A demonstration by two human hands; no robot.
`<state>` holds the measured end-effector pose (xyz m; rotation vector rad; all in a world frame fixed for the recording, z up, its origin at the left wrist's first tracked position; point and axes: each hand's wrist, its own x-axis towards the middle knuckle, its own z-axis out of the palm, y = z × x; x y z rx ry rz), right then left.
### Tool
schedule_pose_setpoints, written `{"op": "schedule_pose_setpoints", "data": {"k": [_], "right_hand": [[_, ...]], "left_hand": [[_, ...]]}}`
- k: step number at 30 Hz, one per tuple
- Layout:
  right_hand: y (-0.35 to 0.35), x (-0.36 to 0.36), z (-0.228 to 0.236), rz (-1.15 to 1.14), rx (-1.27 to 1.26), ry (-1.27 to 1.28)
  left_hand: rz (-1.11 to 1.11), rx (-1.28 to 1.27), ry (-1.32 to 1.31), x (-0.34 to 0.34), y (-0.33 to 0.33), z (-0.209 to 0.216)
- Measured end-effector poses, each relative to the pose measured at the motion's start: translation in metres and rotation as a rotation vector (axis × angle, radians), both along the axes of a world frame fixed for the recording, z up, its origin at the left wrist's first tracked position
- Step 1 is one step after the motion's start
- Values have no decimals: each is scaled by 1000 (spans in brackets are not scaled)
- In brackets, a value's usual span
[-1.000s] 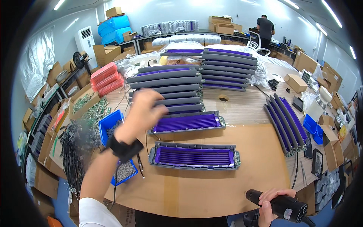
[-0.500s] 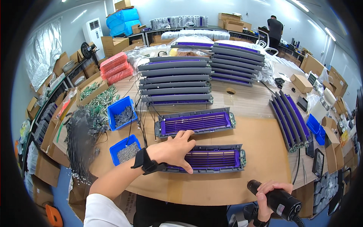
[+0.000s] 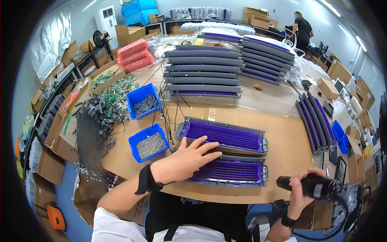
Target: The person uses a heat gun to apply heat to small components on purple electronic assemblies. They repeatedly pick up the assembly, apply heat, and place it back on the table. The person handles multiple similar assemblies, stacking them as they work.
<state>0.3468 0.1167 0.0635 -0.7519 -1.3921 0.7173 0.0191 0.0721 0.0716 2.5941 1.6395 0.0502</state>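
Two long dark grey housings with purple slatted inserts lie one behind the other, the far housing [image 3: 225,135] close to the near housing [image 3: 238,171]. My left hand [image 3: 187,161] is open, its fingers spread over the left ends of both. It hides the left part of the near housing, and its fingertips reach the front edge of the far one. A black corded power tool, like an electric screwdriver [image 3: 322,188], is gripped in my right hand [image 3: 300,191] beyond the housings' right ends. Its nose points left and its tip is apart from them.
Two blue bins [image 3: 149,143] [image 3: 144,101] with small parts stand left of the housings. Circuit boards [image 3: 115,86] and a bundle of dark cables [image 3: 94,137] lie farther left. Similar housings are stacked behind [image 3: 201,74] and at right [image 3: 316,123]. A person [image 3: 302,30] stands at the back.
The far housing now sits nearer the near one, with a narrower gap. My left hand stays spread over them. The tool in my right hand has turned more level. The whole view has shifted.
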Motion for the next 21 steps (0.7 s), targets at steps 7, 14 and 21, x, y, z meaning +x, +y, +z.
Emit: {"op": "schedule_pose_setpoints", "data": {"k": [7, 14, 21], "right_hand": [[31, 4, 59, -104, 344, 110], [60, -17, 105, 87, 479, 80], [25, -84, 97, 182, 163, -439]], "left_hand": [[55, 124, -143, 8, -36, -22], [-29, 207, -259, -4, -54, -27], [448, 593, -520, -92, -88, 2]]}}
